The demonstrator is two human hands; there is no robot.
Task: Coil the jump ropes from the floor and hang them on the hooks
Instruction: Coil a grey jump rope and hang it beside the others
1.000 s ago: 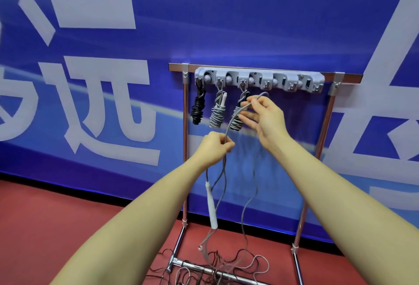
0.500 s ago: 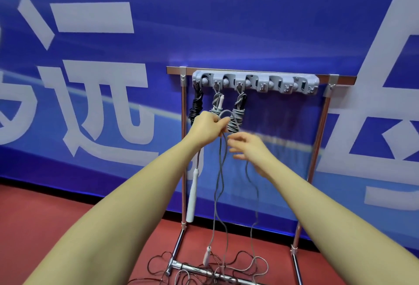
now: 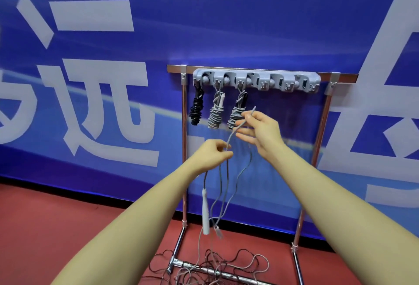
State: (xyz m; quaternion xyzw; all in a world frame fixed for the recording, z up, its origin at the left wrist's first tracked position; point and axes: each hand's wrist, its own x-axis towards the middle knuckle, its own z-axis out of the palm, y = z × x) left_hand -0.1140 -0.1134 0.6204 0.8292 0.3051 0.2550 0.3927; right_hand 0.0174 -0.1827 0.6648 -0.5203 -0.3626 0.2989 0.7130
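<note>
A grey jump rope [image 3: 226, 185] hangs in loops between my hands, its white handle [image 3: 205, 211] dangling below. My left hand [image 3: 213, 154] pinches the gathered strands in front of the rack. Higher and to the right, my right hand [image 3: 258, 131] holds a strand of the same rope between thumb and fingers, the other fingers spread. A grey hook strip [image 3: 256, 82] tops the metal rack [image 3: 184, 148]. Three coiled ropes hang from its left hooks: a black one [image 3: 196, 109], a grey one [image 3: 216, 112] and a grey-and-black one [image 3: 237, 112].
Loose ropes [image 3: 226, 266] lie tangled on the red floor around the rack's base bar [image 3: 204, 269]. A blue banner wall [image 3: 90, 80] stands right behind the rack. The right hooks of the strip carry nothing.
My left hand has dropped from beside the hanging coils to lower down. My right hand has risen, drawing a rope strand up. The white handle swung lower.
</note>
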